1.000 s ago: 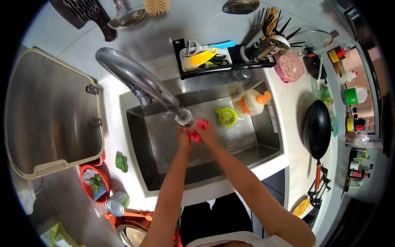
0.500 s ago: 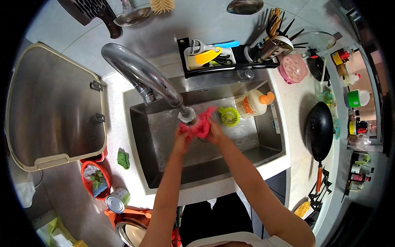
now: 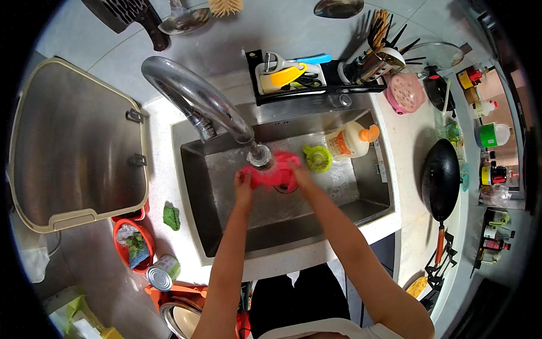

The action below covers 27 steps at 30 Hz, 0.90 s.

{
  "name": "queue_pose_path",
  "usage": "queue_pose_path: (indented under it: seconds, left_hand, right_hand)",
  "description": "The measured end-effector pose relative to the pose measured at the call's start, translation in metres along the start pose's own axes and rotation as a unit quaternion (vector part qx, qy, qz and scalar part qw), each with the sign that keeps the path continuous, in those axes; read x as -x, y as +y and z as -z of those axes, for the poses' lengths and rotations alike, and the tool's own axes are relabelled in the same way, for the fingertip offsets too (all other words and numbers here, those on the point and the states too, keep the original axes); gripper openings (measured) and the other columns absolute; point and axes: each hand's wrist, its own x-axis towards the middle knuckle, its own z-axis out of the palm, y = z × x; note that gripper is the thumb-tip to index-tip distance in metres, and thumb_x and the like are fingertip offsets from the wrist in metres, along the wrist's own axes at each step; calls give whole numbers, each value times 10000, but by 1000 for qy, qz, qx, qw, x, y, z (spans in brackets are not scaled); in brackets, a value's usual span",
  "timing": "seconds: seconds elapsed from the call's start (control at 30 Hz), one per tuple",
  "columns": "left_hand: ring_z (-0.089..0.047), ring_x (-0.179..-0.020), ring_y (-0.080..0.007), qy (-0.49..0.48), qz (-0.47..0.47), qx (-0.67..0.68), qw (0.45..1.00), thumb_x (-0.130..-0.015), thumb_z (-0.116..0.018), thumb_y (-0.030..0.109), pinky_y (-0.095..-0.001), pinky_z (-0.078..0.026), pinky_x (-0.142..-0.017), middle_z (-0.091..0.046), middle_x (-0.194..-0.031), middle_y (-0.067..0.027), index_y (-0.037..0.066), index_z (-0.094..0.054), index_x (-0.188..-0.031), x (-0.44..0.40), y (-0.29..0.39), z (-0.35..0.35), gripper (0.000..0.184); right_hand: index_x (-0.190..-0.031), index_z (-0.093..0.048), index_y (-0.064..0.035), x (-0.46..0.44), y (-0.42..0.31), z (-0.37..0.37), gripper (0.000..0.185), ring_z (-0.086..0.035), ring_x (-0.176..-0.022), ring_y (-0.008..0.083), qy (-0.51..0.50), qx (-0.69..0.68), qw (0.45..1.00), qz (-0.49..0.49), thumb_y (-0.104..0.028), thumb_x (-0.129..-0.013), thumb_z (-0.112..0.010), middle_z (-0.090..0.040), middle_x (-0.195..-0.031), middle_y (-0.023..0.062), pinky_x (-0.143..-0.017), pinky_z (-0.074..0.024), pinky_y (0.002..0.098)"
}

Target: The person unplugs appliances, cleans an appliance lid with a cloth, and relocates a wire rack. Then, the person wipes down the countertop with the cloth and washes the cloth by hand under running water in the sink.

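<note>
A pink-red cloth (image 3: 275, 172) is stretched between my two hands beneath the faucet (image 3: 243, 133), over the steel sink (image 3: 271, 217). My left hand (image 3: 244, 185) grips its left end, fingers closed on the fabric. At the other end, my right hand (image 3: 300, 173) pinches the cloth, slightly blurred by motion. Water seems to run from the spout onto the cloth. A yellow-green plastic strainer-like piece (image 3: 318, 159) lies in the sink just right of my right hand. Beside it leans a dish soap bottle (image 3: 347, 140) with an orange pump.
A green scouring pad (image 3: 171, 217) lies on the counter left of the sink, near a can (image 3: 162, 273) and a red basket (image 3: 134, 246). Behind the sink stands a black rack (image 3: 316, 90) with utensils. A black wok (image 3: 441, 181) is at the right.
My hands have moved apart, and the cloth, bunched up before, is now spread wider between them. The view has shifted slightly.
</note>
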Motion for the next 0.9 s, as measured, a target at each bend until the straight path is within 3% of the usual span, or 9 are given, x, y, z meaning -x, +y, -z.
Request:
queue_pose_path:
  seconds: [0.07,0.27,0.37,0.47,0.57,0.6,0.67,0.73,0.9]
  left_hand:
    - [-507,-784,-73,51,-23,16,998,-868,-518,146,-222,-416,-691,-558,-872,4,74,-535,-925,-1,3,-6,93]
    - [-521,-848,-119,17,-103,-80,991,-869,-517,138,-265,-434,-709,-556,-927,-28,29,-514,-1000,-8,-7,1,170]
    - [-529,-839,-122,51,-167,-117,978,-882,-486,128,-261,-432,-710,-568,-932,-33,9,-528,-1019,6,13,-18,186]
    - [-505,-690,-70,80,-235,-189,950,-852,-537,141,-233,-426,-630,-572,-735,-23,19,-574,-920,6,6,-22,145]
    - [-558,-607,-143,-43,-181,-410,893,-825,-561,207,-279,-455,-601,-587,-663,-89,43,-591,-978,35,24,-41,226]
    - [-566,-579,-202,-80,-264,-445,852,-815,-559,235,-312,-460,-583,-583,-648,-112,64,-593,-988,40,18,-49,246]
    - [-575,-591,-280,-126,-312,-517,787,-807,-551,269,-360,-464,-572,-591,-666,-136,92,-595,-1001,58,15,-66,267]
    - [-577,-671,-320,-145,-243,-599,749,-810,-537,279,-389,-462,-588,-612,-734,-137,106,-592,-1009,88,38,-82,270]
    - [-557,-896,-246,-21,-270,-430,861,-825,-521,276,-373,-447,-704,-556,-1024,-160,100,-551,-1093,53,-9,-26,322]
  right_hand:
    - [-1079,-542,-54,-37,23,31,315,-551,-936,151,65,70,992,80,-248,-831,-567,-582,-1025,51,-802,-431,271]
    - [-1073,-550,-27,-23,19,41,342,-552,-857,160,12,-91,970,225,-235,-806,-603,-596,-947,38,-783,-429,288]
    - [-1078,-544,-19,-50,40,55,316,-553,-870,171,21,-35,956,291,-197,-820,-580,-598,-960,45,-792,-428,289]
    - [-1163,-489,-51,-43,40,53,420,-540,-955,188,146,393,893,162,-311,-839,-546,-570,-1057,76,-835,-420,319]
    - [-1221,-425,-47,-27,37,16,558,-527,-997,254,-83,180,972,124,-444,-835,-490,-530,-1137,110,-890,-390,361]
    - [-1227,-415,-47,-22,34,6,567,-521,-1012,261,-157,21,986,47,-455,-838,-471,-518,-1155,114,-903,-383,370]
    - [-1239,-397,-46,-17,32,-8,586,-509,-1040,274,-284,-293,906,-111,-478,-844,-431,-494,-1192,122,-930,-368,390]
    - [-1235,-398,-50,-47,56,-8,557,-502,-1056,268,-326,-336,881,-70,-440,-842,-459,-493,-1195,120,-940,-367,395]
    - [-1210,-417,-59,-22,36,-6,466,-537,-1013,244,-270,-283,919,-52,-351,-852,-484,-526,-1150,114,-872,-436,396]
